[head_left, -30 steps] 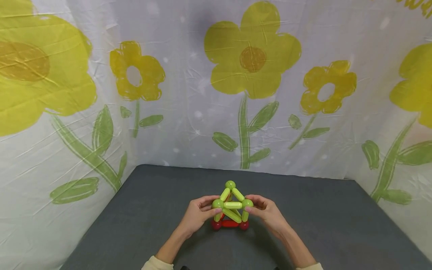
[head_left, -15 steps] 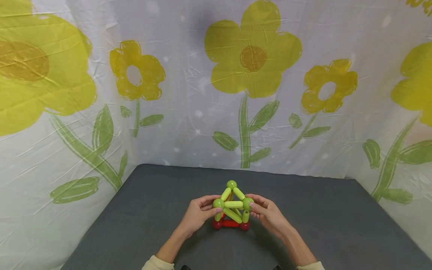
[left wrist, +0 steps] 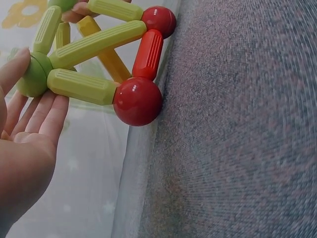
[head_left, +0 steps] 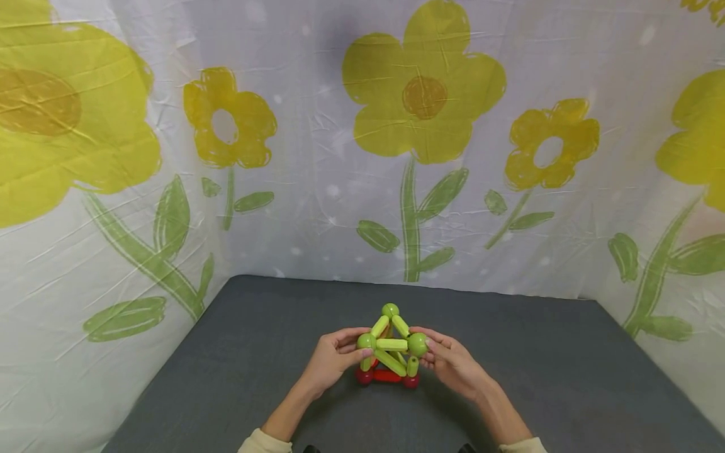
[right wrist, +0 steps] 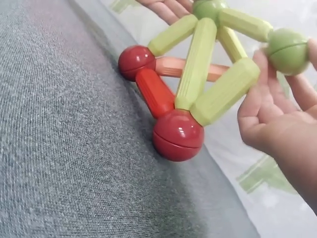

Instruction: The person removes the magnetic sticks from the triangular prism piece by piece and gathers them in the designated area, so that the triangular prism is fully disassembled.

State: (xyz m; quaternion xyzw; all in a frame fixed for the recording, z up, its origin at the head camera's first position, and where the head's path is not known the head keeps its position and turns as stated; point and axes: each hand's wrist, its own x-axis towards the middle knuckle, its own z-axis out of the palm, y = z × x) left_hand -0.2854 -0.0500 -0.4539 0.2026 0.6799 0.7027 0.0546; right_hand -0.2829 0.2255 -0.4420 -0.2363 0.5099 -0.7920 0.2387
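Note:
A structure of rods and balls stands on the dark table, with red balls and a red rod at its base and green balls above. My left hand grips the left green ball between thumb and fingers. On the other side my right hand pinches the right green ball. In the right wrist view this ball touches the end of a horizontal yellow-green rod, while the upper end of a slanted rod stands apart from it, beside my fingers.
Another green ball tops the structure. The dark table reaches back to a white cloth printed with yellow flowers, which also hangs along both sides.
The right green ball has shifted slightly right with my right hand, and the top of the rod below it has come into view, apart from the ball. My left hand has stayed in place.

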